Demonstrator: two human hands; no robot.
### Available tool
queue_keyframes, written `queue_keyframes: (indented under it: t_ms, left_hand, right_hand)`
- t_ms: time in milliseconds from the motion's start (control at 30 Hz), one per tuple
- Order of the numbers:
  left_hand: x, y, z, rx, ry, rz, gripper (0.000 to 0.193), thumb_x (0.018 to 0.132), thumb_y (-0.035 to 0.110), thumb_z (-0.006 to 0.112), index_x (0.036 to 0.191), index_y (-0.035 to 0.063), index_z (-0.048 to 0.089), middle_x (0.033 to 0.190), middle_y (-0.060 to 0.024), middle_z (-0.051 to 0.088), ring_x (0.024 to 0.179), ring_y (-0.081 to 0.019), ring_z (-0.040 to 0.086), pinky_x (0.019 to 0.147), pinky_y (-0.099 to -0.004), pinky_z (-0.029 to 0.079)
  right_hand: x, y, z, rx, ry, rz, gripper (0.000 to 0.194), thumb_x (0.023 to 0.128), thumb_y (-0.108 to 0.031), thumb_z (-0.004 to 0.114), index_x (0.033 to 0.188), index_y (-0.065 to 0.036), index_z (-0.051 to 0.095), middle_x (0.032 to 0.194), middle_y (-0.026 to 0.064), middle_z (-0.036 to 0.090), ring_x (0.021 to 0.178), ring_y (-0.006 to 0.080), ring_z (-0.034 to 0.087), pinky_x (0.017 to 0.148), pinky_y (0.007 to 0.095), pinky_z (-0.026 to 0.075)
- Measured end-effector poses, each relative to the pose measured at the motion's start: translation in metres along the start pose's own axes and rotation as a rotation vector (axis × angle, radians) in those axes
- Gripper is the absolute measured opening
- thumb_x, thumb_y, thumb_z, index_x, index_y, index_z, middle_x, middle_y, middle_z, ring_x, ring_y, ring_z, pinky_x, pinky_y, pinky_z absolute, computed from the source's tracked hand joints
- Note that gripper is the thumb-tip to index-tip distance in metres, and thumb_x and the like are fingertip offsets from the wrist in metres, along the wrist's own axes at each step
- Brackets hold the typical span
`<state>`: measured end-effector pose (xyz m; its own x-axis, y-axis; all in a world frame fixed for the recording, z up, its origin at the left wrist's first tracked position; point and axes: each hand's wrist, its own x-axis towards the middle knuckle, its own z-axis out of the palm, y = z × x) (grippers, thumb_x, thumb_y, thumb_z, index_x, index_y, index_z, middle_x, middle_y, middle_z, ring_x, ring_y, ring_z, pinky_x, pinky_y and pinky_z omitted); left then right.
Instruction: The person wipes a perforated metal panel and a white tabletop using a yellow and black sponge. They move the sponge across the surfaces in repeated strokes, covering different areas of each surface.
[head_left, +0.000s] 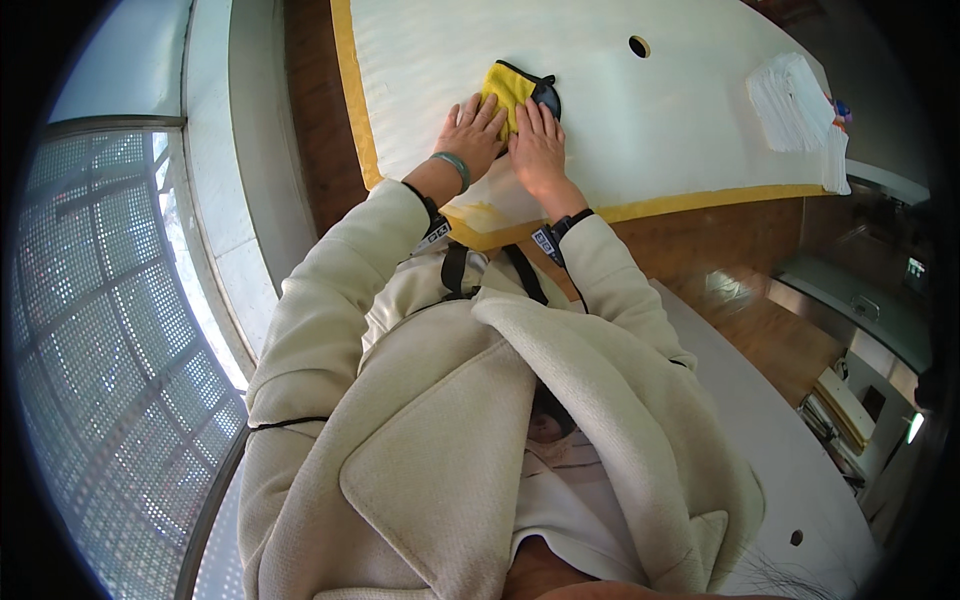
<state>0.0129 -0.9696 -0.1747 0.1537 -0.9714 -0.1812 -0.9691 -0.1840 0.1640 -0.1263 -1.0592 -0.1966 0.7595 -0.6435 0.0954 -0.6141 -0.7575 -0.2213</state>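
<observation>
A yellow microfiber cloth (507, 82) with black edging and a dark blue-grey side lies bunched on a white tabletop (600, 112). My left hand (472, 133) is laid over the cloth's left part, fingers extended and somewhat spread. Beside it, my right hand (538, 142) rests on the lower right part, its fingertips by the dark side. Both palms face down, and neither hand visibly grips the cloth. The portion beneath my hands is hidden.
A stack of white paper or cloth sheets (791, 105) sits at the table's right end. The top has a round hole (639, 46) and a yellow border (712, 199). A window (112, 300) and pale ledge (240, 225) are on the left. Another white table (750, 420) stands behind me.
</observation>
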Motion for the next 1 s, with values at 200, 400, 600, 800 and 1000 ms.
queue_keyframes:
  t_ms: [200,400,600,800,1000]
  left_hand:
    - [-0.037,0.028,0.007,-0.006,-0.023,0.162,0.062,0.103,0.038,0.049,0.158,0.0133,0.033,0.167,-0.0111,0.023,0.154,-0.0316,0.019,0.122,-0.0517,0.022]
    - [0.007,0.053,0.004,0.027,-0.042,0.23,0.061,0.105,0.039,0.045,0.159,0.0131,0.031,0.168,-0.0108,0.021,0.155,-0.0305,0.017,0.123,-0.0507,0.019]
    - [0.03,0.066,0.007,0.033,-0.019,0.227,0.062,0.105,0.041,0.043,0.159,0.0115,0.03,0.168,-0.0121,0.021,0.155,-0.0303,0.016,0.123,-0.0505,0.018]
    - [-0.009,0.094,0.015,0.066,-0.054,0.38,0.065,0.103,0.041,0.047,0.158,0.0102,0.031,0.167,-0.013,0.023,0.154,-0.0307,0.018,0.123,-0.0497,0.02]
    - [0.019,0.129,0.015,0.086,-0.089,0.444,0.065,0.104,0.041,0.044,0.159,0.0108,0.029,0.168,-0.0123,0.02,0.155,-0.0308,0.015,0.124,-0.0487,0.016]
  right_hand:
    - [-0.064,0.008,-0.021,0.02,0.034,-0.071,0.054,0.091,-0.02,0.064,0.14,-0.001,0.051,0.154,0.0146,0.043,0.143,0.0325,0.037,0.115,0.0511,0.032]
    - [-0.056,0.039,-0.026,-0.028,0.076,0.089,0.053,0.092,-0.02,0.064,0.14,-0.002,0.052,0.15,0.0146,0.048,0.142,0.0339,0.039,0.116,0.0503,0.031]
    - [-0.05,0.058,-0.025,0.008,0.058,0.138,0.051,0.094,-0.017,0.06,0.14,0.001,0.05,0.153,0.0165,0.044,0.143,0.0354,0.037,0.117,0.0508,0.03]
    - [-0.112,0.056,-0.047,0.055,0.011,0.148,0.052,0.092,-0.015,0.062,0.14,0.001,0.049,0.152,0.0171,0.044,0.143,0.0349,0.038,0.116,0.049,0.031]
    - [-0.121,0.095,-0.058,0.036,0.034,0.214,0.053,0.091,-0.014,0.062,0.14,0.002,0.049,0.153,0.0182,0.043,0.143,0.0359,0.038,0.115,0.0488,0.033]
